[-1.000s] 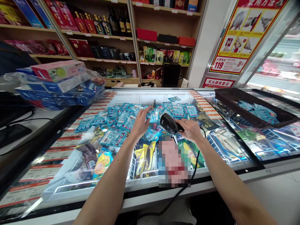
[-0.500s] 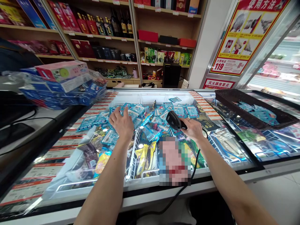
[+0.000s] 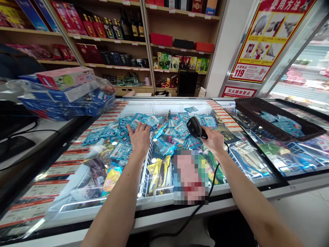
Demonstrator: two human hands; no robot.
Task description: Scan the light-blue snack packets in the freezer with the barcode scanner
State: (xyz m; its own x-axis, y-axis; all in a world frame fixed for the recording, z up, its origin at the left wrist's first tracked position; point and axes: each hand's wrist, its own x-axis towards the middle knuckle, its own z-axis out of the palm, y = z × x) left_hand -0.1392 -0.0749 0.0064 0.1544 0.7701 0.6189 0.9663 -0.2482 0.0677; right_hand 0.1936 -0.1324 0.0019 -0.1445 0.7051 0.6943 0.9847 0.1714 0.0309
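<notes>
Many small blue packets (image 3: 120,151) lie spread over the glass top (image 3: 97,171) of a chest freezer. My left hand (image 3: 140,137) is over the left part of the spread, palm down with fingers apart, at or just above the packets; contact is hard to make out. In my right hand (image 3: 214,140) is a black barcode scanner (image 3: 194,127), its head pointing left above the packets. The scanner's cable (image 3: 214,181) runs down past the freezer's front edge. Frozen goods such as yellow-wrapped ice creams (image 3: 159,173) show through the glass.
A dark brown basket (image 3: 246,113) with more blue packets stands on the right. At left are plastic-wrapped blue boxes (image 3: 84,101) on a counter. Shelves (image 3: 110,38) of bottles and boxes line the back. A blurred patch (image 3: 190,176) covers part of the front.
My left hand has moved a little right and toward me across the packets. The scanner in my right hand has shifted slightly right.
</notes>
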